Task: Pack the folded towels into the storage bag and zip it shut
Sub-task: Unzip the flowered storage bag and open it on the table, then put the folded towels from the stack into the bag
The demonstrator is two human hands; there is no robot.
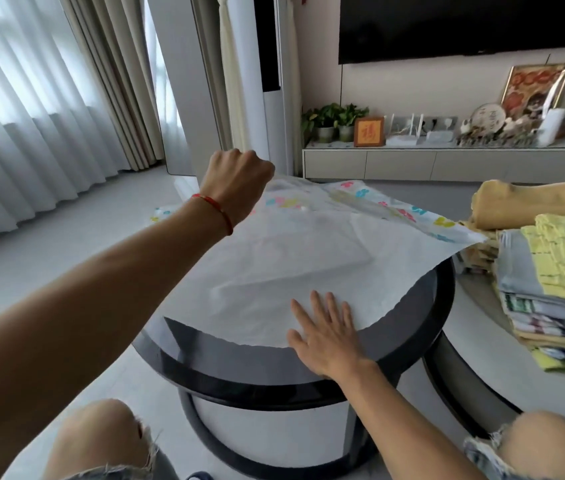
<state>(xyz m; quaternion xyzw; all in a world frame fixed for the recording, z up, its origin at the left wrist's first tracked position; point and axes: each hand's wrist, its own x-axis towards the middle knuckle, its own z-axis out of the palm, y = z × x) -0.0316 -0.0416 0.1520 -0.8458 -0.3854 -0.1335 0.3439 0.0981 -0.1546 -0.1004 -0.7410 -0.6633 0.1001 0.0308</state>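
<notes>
Bag flat on round tabletop. Left hand fingers curled, gripping bag's far edge, lifted. Right hand fingers straight, pressing near edge. Towels stacked right, beside bag.

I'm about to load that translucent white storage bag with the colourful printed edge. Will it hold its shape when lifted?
Probably not. The translucent white storage bag looks thin and floppy: it creases where the left hand grips its far edge and overhangs the round black table. It seems light and may slide, since the right hand presses it flat.
</notes>
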